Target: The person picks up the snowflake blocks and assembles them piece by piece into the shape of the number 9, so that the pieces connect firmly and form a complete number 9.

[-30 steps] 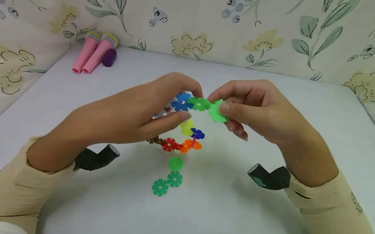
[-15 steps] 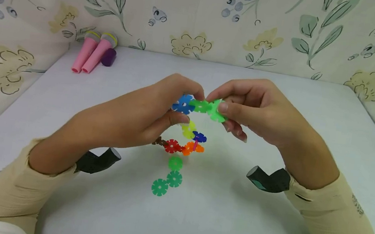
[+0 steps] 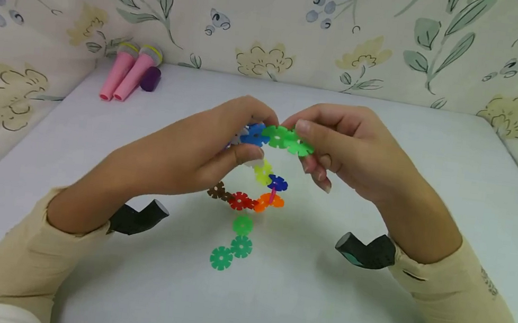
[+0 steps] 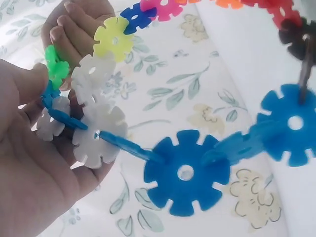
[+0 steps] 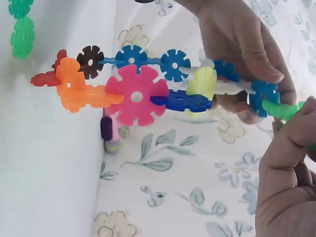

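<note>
A looped chain of slotted flower-shaped plastic discs hangs between the hands. My left hand (image 3: pixel 193 148) holds it near a blue disc (image 3: pixel 255 134), thumb below and fingers above. A green disc (image 3: pixel 276 137) joins that blue one. At the chain's end, my right hand (image 3: pixel 361 152) pinches a light green disc (image 3: pixel 301 146) that overlaps the green one. The loop also carries white, yellow (image 4: pixel 114 39), dark blue, pink (image 5: pixel 137 96), orange, red and brown (image 5: pixel 90 62) discs. The right wrist view shows the loop side-on, above the tabletop.
On the white table (image 3: pixel 272 301), several green discs (image 3: pixel 242 247) lie below the chain, toward the near side. Two pink toy microphones (image 3: pixel 132 75) and a purple piece (image 3: pixel 150 79) lie at the back left. Floral cloth (image 3: pixel 275 19) borders the table's back and sides.
The light green disc has turned flatter and moved slightly left against the green disc. Both hands have risen a little, and the chain's lower part has swung slightly right.
</note>
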The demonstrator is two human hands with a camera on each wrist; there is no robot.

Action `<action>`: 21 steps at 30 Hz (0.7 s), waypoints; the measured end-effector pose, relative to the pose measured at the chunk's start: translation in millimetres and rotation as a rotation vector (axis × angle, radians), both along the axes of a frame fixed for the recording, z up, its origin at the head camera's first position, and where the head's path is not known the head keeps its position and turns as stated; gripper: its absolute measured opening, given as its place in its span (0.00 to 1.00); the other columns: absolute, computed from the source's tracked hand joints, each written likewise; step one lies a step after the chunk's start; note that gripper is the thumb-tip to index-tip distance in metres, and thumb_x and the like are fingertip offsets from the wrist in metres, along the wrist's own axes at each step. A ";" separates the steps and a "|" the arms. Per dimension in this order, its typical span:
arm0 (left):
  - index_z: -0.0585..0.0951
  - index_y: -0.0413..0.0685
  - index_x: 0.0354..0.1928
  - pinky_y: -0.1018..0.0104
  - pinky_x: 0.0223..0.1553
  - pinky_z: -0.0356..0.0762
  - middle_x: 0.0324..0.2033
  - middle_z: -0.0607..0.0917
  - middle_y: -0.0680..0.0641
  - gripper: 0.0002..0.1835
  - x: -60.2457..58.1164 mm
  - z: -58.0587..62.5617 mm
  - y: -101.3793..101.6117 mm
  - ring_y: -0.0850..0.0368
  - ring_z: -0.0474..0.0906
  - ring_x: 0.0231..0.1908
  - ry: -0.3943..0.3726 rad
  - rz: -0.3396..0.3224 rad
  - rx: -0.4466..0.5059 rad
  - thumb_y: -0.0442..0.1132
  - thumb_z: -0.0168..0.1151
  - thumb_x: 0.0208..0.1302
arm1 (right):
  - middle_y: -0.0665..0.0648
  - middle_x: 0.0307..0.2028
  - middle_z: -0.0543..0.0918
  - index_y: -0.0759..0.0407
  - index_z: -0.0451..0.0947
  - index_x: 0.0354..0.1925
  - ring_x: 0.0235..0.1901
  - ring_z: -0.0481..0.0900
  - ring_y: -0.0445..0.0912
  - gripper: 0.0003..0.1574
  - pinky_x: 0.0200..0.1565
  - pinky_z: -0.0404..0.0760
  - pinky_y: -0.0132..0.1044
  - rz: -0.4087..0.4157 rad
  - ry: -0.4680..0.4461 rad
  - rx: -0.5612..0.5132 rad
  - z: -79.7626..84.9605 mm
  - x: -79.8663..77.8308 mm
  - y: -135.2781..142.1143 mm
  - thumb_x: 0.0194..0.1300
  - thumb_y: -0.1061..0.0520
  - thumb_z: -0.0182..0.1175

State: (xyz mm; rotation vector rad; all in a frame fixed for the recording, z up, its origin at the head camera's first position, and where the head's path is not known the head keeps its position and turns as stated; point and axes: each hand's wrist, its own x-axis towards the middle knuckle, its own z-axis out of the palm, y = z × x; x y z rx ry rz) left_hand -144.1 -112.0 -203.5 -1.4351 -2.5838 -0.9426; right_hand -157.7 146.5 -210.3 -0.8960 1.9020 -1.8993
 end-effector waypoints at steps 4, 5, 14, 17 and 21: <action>0.71 0.40 0.61 0.66 0.43 0.78 0.46 0.78 0.53 0.18 -7.0 -0.6 -4.8 0.64 0.77 0.37 0.039 -0.005 0.093 0.38 0.57 0.75 | 0.65 0.24 0.76 0.70 0.78 0.49 0.21 0.72 0.53 0.18 0.19 0.74 0.39 -0.048 -0.032 -0.003 -7.9 -13.9 2.2 0.80 0.59 0.45; 0.71 0.39 0.61 0.65 0.44 0.78 0.47 0.78 0.53 0.18 -9.1 -1.2 -6.3 0.64 0.78 0.39 0.050 -0.009 0.113 0.37 0.57 0.74 | 0.66 0.25 0.76 0.69 0.78 0.49 0.21 0.72 0.54 0.18 0.20 0.74 0.39 -0.064 -0.034 0.030 -12.8 -19.7 3.5 0.80 0.57 0.46; 0.67 0.41 0.66 0.59 0.46 0.76 0.46 0.77 0.50 0.19 -20.4 -3.2 -18.7 0.58 0.75 0.46 -0.190 0.013 0.194 0.39 0.43 0.78 | 0.55 0.33 0.81 0.60 0.81 0.48 0.32 0.77 0.49 0.09 0.36 0.79 0.39 0.158 0.278 0.773 -73.9 -46.4 -13.3 0.71 0.63 0.59; 0.68 0.43 0.65 0.56 0.38 0.75 0.41 0.74 0.46 0.20 -23.1 -0.9 -19.6 0.53 0.73 0.40 -0.278 0.017 0.214 0.42 0.37 0.79 | 0.52 0.44 0.82 0.59 0.81 0.53 0.46 0.78 0.46 0.16 0.47 0.79 0.38 0.348 0.364 0.777 -82.9 -36.4 -27.5 0.67 0.62 0.65; 0.69 0.45 0.65 0.53 0.39 0.75 0.43 0.74 0.47 0.22 -25.6 0.3 -20.7 0.53 0.72 0.44 -0.284 0.045 0.196 0.46 0.34 0.79 | 0.48 0.54 0.80 0.54 0.78 0.61 0.56 0.75 0.43 0.27 0.54 0.77 0.38 0.438 0.382 0.771 -85.5 -20.1 -40.8 0.63 0.57 0.70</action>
